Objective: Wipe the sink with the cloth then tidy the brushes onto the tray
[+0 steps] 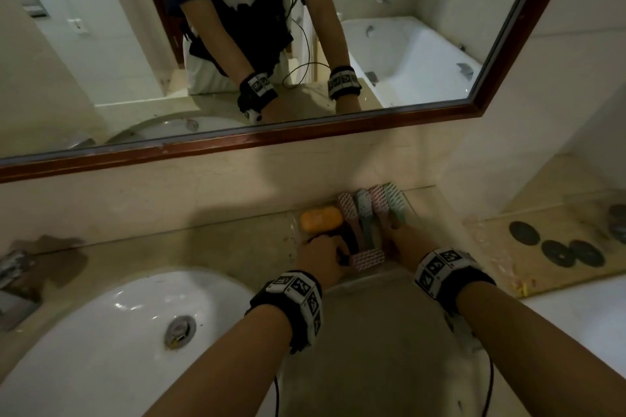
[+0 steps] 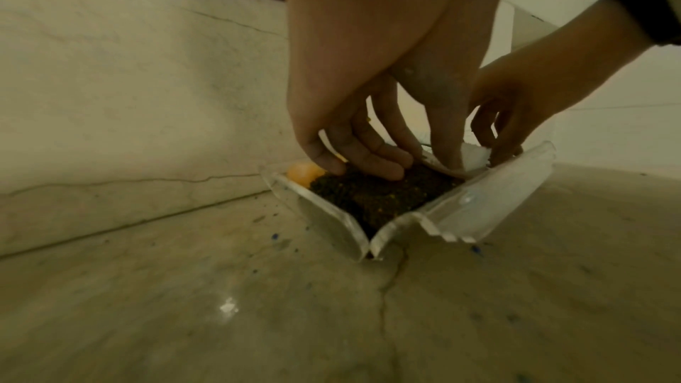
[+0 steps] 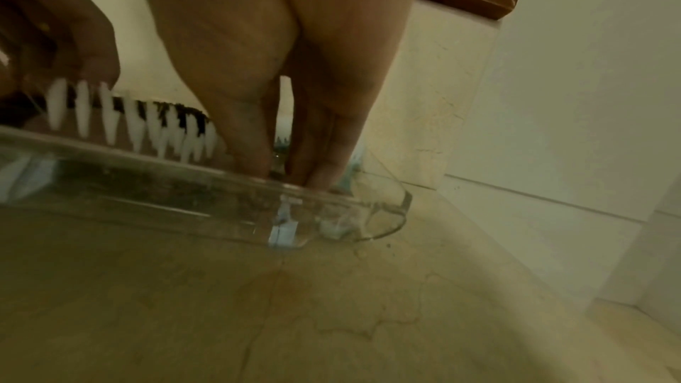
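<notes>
A clear tray [image 1: 369, 276] stands on the counter against the back wall, right of the white sink [image 1: 101, 332]. In it lie several pink and green brushes [image 1: 364, 206] side by side. One pink brush [image 1: 367, 260] lies crosswise at the front, and a dark cloth [image 2: 376, 197] is beside it. My left hand [image 1: 321, 257] reaches into the tray's left side with its fingers curled on the dark cloth. My right hand [image 1: 403, 237] reaches into the right side and pinches the handle of the green brush [image 1: 394, 201]. In the right wrist view its fingertips [image 3: 317, 174] point down behind the tray wall [image 3: 184, 194].
An orange soap bar [image 1: 321, 218] lies at the tray's back left. A faucet [image 1: 13, 267] stands left of the sink, whose drain [image 1: 180, 328] sits in the basin. Dark round discs [image 1: 559, 252] lie on the counter to the right. A framed mirror [image 1: 237, 139] hangs above.
</notes>
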